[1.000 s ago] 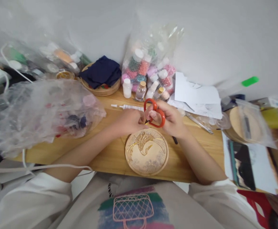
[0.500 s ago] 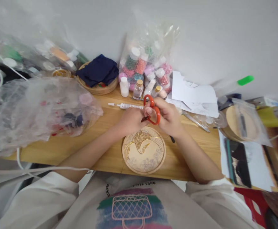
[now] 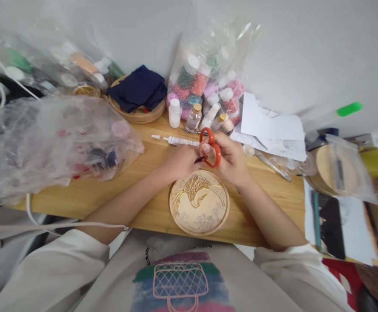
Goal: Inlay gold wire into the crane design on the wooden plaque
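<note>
My right hand point(image 3: 232, 159) grips red-handled scissors point(image 3: 211, 147), fingers through the loops, blades pointing left toward my left hand point(image 3: 181, 161). That hand is closed in a pinch at the blade tips; what it pinches is too small to make out. Both hands hover just above the far edge of a round wooden disc point(image 3: 199, 203) showing a gold crane outline and wave pattern, which lies flat on the wooden board point(image 3: 88, 190). A white glue tube point(image 3: 179, 140) lies just beyond my left hand.
A crumpled plastic bag point(image 3: 52, 143) covers the board's left side. At the back stand a hoop with navy cloth point(image 3: 138, 95), small bottles point(image 3: 193, 117) and a bag of bead jars point(image 3: 208, 78). White paper point(image 3: 269, 128) and bagged hoops point(image 3: 334, 169) lie right.
The scissor loops have closed together compared with one second ago. Both hands stay over the disc's far edge; the view shifted slightly.
</note>
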Motion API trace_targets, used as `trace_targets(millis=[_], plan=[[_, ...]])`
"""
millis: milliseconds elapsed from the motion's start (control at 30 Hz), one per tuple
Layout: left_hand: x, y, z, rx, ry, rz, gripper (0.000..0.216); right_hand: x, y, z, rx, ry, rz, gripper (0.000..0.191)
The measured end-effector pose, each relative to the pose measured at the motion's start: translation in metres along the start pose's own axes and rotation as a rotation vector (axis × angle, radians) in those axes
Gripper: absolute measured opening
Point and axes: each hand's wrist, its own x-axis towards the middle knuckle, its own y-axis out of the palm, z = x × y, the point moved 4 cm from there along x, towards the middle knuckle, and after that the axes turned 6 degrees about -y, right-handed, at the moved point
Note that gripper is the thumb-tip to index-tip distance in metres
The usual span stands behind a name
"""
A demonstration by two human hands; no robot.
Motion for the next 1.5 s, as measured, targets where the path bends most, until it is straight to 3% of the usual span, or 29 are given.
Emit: trace_targets(millis=[167, 733, 967, 1133, 1200, 1300, 1367, 1433, 1500], plan=[[0.005, 0.007, 0.006, -0.026, -0.04, 0.034, 0.017, 0.001, 0.0, 0.002, -0.021, -0.022, -0.007, 0.03], [0.004, 0.003, 0.007, -0.119, -0.076, -0.009, 0.013, -0.004, 0.001, 0.006, -0.052, -0.083, -0.094, 0.019], [0.003, 0.005, 0.008, -0.146, -0.036, 0.013, 0.021, -0.004, 0.0, 0.005, -0.036, -0.05, -0.092, 0.019], [0.001, -0.002, 0.009, -0.146, 0.063, 0.05, 0.008, 0.0, -0.009, 0.015, 0.016, -0.079, -0.077, 0.016], [-0.001, -0.012, 0.009, -0.084, 0.159, -0.039, 0.017, 0.001, -0.017, 0.022, 0.011, -0.092, -0.103, 0.018], [-0.013, -0.036, 0.0, 0.067, 0.347, -0.366, 0.03, 0.002, -0.031, 0.032, -0.011, -0.11, -0.19, 0.02], [-0.025, -0.051, -0.012, 0.098, 0.415, -0.567, 0.021, 0.001, -0.041, 0.04, -0.033, -0.131, -0.287, 0.022], [-0.036, -0.061, -0.026, 0.02, 0.387, -0.627, 0.011, 0.001, -0.051, 0.051, -0.048, -0.17, -0.413, 0.023], [-0.041, -0.064, -0.04, -0.095, 0.287, -0.53, 0.017, 0.0, -0.058, 0.064, -0.053, -0.223, -0.548, 0.022]])
